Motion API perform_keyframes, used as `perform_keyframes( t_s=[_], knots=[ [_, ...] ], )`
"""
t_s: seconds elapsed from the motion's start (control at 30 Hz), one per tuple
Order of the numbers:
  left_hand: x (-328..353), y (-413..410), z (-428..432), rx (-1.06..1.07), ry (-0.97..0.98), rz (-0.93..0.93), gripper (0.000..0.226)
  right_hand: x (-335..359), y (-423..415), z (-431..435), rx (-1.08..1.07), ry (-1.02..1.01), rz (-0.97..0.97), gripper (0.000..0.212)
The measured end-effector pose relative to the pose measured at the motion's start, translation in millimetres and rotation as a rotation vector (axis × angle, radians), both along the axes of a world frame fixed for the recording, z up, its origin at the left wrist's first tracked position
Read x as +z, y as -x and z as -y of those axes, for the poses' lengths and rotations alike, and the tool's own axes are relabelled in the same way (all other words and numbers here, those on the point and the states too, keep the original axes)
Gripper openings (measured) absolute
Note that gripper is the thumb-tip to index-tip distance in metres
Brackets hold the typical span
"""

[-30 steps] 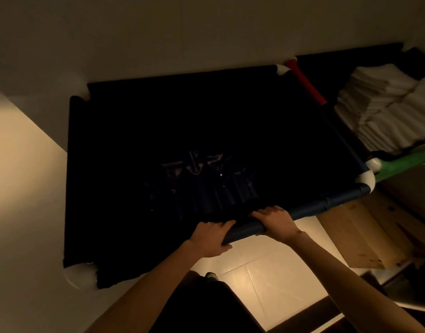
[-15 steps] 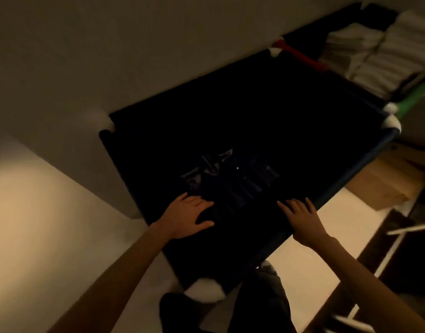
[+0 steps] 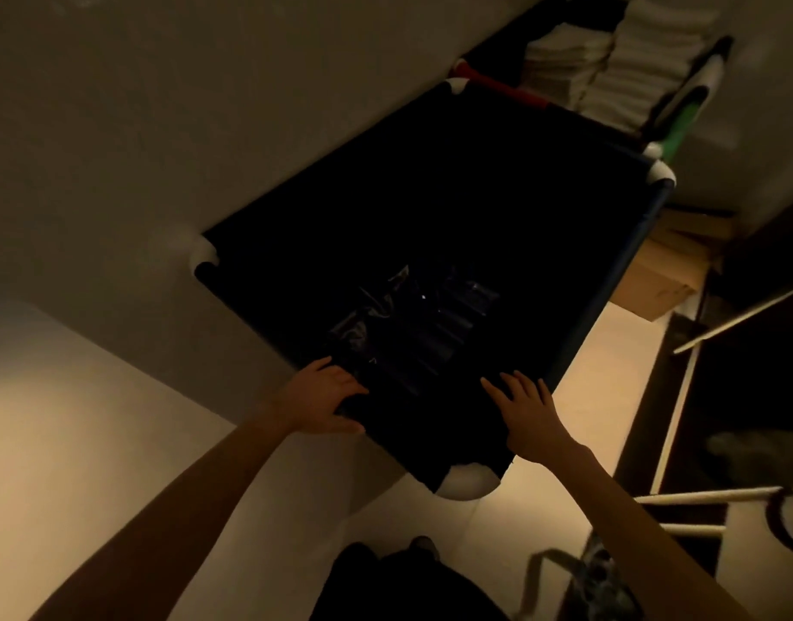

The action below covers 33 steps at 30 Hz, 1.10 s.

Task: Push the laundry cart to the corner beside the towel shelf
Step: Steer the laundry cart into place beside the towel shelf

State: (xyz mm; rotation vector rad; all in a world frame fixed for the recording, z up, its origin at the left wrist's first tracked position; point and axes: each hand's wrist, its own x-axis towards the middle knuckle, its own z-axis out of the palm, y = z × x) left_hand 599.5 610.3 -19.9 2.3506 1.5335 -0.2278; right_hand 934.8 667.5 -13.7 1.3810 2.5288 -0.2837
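Laundry cart (image 3: 618,280) sits along the wall (image 3: 206,127), its far right corner beside the towel shelf (image 3: 679,127).
Left hand (image 3: 327,396) grips the cart's near left rim, fingers over and thumb under; right hand (image 3: 526,412) lies flat on the near edge, fingers spread. A second ago both clutched the rail side by side. Cardboard (image 3: 654,284) crowds the cart's right edge; bare floor (image 3: 564,396) lies before it.
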Motion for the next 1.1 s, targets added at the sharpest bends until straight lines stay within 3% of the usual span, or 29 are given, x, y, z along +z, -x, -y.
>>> perform_keyframes(
  t_s=[0.13,0.23,0.33,0.4,0.57,0.8,0.93,1.1],
  knots=[
    [-15,6,-5,-0.035,-0.162,0.002,0.086,7,28,15,-0.113,-0.025,-0.107,0.066],
    [-20,15,-13,-0.093,-0.174,0.045,0.088,6,64,38,-0.184,-0.010,-0.158,0.060],
    [-24,38,-25,-0.148,-0.189,0.077,0.095,1,113,67,-0.232,0.054,-0.157,0.099],
    [-23,61,-33,-0.184,-0.203,0.100,0.092,-9,149,88,-0.326,0.079,-0.134,0.107],
    [-16,103,-49,-0.168,-0.241,0.052,0.091,-29,196,94,-0.463,-0.228,-0.106,0.065],
    [-21,102,-54,-0.173,-0.230,0.003,0.097,-40,187,87,-0.350,-0.351,-0.027,0.056],
    [-15,97,-63,-0.174,-0.205,-0.078,0.080,-45,181,78,-0.305,-0.460,-0.097,0.055],
    [-26,85,-64,-0.177,-0.315,0.039,0.096,-58,161,74,-0.252,-0.613,-0.146,0.051]
  ],
)
